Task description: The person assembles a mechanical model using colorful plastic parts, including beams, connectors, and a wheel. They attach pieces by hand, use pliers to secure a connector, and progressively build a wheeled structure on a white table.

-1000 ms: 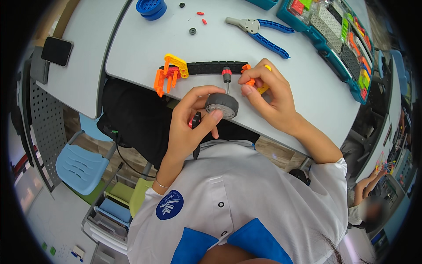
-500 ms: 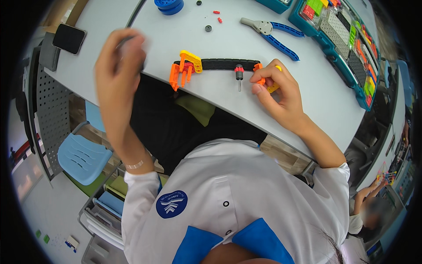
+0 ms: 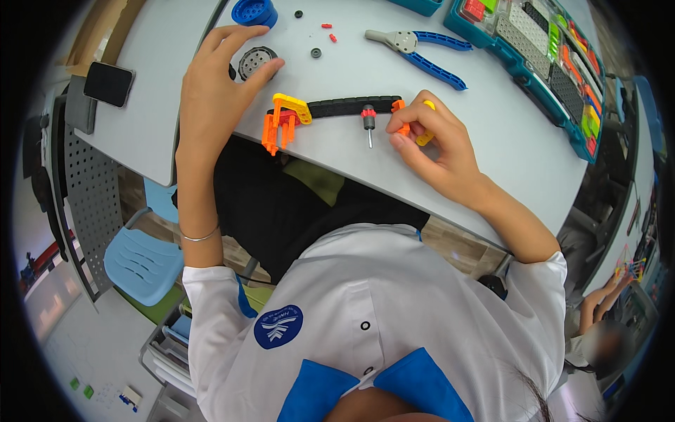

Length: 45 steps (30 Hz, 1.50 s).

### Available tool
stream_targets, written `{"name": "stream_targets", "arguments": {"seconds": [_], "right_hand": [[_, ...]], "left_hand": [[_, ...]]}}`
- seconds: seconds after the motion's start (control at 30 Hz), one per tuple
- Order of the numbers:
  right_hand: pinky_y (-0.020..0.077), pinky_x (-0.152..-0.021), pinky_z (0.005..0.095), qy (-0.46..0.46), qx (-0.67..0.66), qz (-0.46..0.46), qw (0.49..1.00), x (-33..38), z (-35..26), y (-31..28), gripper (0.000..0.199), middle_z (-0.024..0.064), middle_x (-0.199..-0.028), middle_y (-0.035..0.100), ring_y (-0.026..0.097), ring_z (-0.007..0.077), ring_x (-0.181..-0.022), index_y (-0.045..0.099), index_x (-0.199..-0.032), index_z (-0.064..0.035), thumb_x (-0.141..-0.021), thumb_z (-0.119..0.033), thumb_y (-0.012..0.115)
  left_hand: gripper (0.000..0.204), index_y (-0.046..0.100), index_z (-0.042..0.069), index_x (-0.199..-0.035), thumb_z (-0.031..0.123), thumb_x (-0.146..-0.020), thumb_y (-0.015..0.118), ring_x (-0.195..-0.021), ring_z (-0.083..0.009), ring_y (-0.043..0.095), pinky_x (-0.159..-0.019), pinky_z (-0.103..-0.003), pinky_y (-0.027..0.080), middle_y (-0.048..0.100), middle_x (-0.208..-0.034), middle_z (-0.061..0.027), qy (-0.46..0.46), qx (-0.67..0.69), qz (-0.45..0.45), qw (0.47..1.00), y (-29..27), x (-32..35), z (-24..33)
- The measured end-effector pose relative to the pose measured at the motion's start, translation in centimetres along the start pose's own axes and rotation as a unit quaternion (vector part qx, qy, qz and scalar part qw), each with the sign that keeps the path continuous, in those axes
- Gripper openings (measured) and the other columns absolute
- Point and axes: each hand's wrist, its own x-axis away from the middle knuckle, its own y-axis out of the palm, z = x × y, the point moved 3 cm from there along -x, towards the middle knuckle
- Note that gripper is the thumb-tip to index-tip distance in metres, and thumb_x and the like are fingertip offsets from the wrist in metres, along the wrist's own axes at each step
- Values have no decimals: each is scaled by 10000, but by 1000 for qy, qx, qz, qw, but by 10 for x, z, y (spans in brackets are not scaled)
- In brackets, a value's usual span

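My left hand (image 3: 219, 88) reaches over the table with thumb and fingers spread apart. A dark grey round wheel-like piece (image 3: 257, 62) with holes lies between its thumb and fingers. Just beyond the fingertips is a blue wheel hub (image 3: 254, 13). My right hand (image 3: 450, 151) pinches the orange and yellow right end of a building-block assembly (image 3: 355, 105). A long black beam forms its middle, and orange, red and yellow pieces make up its left end. From the beam, a grey and red connector with a thin metal shaft (image 3: 370, 126) points toward me.
Blue-handled pliers (image 3: 418, 46) lie beyond the assembly. Small red pegs (image 3: 332, 38) and a grey ring (image 3: 316, 53) are scattered nearby. A teal case of colourful parts (image 3: 534, 56) is at the right; a black phone (image 3: 109, 84) is at the left. Another person sits far right.
My left hand has moved away from me and spread its fingers; the grey round piece, blurred in it before, now rests on the table. My right hand keeps its grip on the assembly.
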Motion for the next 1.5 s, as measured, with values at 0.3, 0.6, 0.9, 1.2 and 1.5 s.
{"name": "stream_targets", "arguments": {"seconds": [0.3, 0.6, 0.9, 1.2, 1.5], "right_hand": [[394, -654, 263, -12, -5, -3, 1000, 0, 2, 0, 70, 35, -817, 472, 473, 130, -727, 652, -933, -52, -903, -96, 697], [436, -593, 254, 60, -124, 12, 990, 4, 11, 1, 75, 16, -754, 445, 522, 90, -640, 674, -939, -15, -917, -84, 694], [456, -584, 246, 59, -141, 1, 988, 1, 11, 2, 88, 10, -752, 447, 549, 85, -630, 671, -954, -6, -925, -88, 688], [463, -582, 248, 50, -125, -2, 991, 2, 12, 2, 100, 15, -751, 454, 545, 87, -635, 666, -949, 5, -925, -90, 688], [474, -582, 245, 68, -121, 11, 990, 5, 15, 1, 98, 16, -752, 459, 506, 83, -630, 659, -929, 10, -927, -86, 677]], "left_hand": [[186, 755, 76, -999, 153, -830, 764, -801, -197, 663, -714, -286, 510, 696, -978, -14, 149, -25, -116, 982, 25, -30, 16], [193, 751, 67, -961, 98, -774, 792, -746, -162, 683, -628, -265, 518, 721, -910, -20, 192, 199, -115, 954, -18, 3, 87], [177, 716, 76, -942, 113, -785, 790, -743, -191, 691, -622, -284, 540, 719, -917, -38, 159, 100, -117, 975, -3, 41, 104], [201, 708, 79, -962, 108, -780, 786, -749, -195, 682, -634, -286, 538, 707, -913, -24, 157, 64, -98, 981, 8, 43, 104], [347, 729, 130, -1150, 81, -807, 739, -631, -155, 600, -572, -297, 493, 658, -948, -30, 15, 49, 39, 998, -48, 43, 95]]}}
